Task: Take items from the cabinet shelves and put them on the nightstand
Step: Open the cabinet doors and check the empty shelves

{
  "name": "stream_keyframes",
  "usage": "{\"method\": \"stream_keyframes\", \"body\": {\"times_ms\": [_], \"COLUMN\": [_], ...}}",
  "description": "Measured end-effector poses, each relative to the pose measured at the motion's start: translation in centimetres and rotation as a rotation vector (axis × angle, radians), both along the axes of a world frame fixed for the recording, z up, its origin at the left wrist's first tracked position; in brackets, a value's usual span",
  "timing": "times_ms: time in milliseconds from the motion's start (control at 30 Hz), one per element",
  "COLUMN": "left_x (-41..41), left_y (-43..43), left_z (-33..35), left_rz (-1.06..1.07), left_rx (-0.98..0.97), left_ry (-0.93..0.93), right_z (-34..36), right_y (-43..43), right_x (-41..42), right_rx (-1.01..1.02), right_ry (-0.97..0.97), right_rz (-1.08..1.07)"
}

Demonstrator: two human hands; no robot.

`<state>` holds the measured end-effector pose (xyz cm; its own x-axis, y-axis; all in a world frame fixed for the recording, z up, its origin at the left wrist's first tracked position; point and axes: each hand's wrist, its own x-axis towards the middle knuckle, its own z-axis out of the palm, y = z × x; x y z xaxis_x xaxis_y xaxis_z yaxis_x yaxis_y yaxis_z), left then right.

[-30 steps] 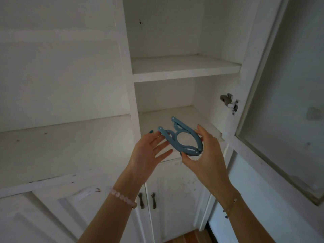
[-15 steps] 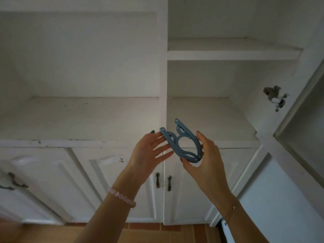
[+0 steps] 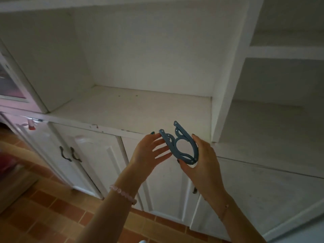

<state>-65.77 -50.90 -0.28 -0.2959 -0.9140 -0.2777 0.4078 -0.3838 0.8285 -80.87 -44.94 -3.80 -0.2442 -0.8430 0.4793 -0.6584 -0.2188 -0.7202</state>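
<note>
A blue folded plastic hanger [image 3: 188, 146] is held in front of the white cabinet [image 3: 140, 113], level with its lower shelf edge. My right hand [image 3: 201, 163] grips the hanger's rounded lower end between thumb and fingers. My left hand [image 3: 150, 151] is beside it with fingers spread, the fingertips touching the hanger's left arm. The wide shelf behind the hands is bare. The nightstand is not in view.
Narrower shelves [image 3: 284, 51] stand at the right behind a white divider [image 3: 226, 95]. Lower cabinet doors with dark handles [image 3: 70, 154] lie below the shelf. Terracotta floor tiles [image 3: 43, 216] fill the lower left. A glass-fronted door [image 3: 10, 81] is at the far left.
My view has swung left and down, so the narrow shelves slid to the right and the floor came into sight. Both hands keep the same pose around the hanger.
</note>
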Motion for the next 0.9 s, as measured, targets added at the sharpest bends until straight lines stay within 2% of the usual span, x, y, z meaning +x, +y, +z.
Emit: {"method": "stream_keyframes", "body": {"times_ms": [267,533,667,900], "left_x": [3.0,2.0,0.3,-3.1], "left_y": [-12.1,-23.2,-26.5,-28.3], "left_z": [0.2,0.8,0.5,-0.2], "left_rz": [-0.097,-0.31,-0.406,-0.472], "left_rx": [-0.023,0.054,0.082,0.152], "left_ry": [-0.025,-0.055,-0.09,-0.124], "right_z": [-0.3,-0.1,-0.1,-0.8], "right_y": [-10.5,-19.0,-21.6,-23.1], "right_x": [3.8,4.6,4.0,2.0], "right_rx": [0.025,0.117,0.198,0.221], "right_ry": [0.022,0.088,0.054,0.029], "right_rz": [-0.115,-0.383,-0.514,-0.643]}}
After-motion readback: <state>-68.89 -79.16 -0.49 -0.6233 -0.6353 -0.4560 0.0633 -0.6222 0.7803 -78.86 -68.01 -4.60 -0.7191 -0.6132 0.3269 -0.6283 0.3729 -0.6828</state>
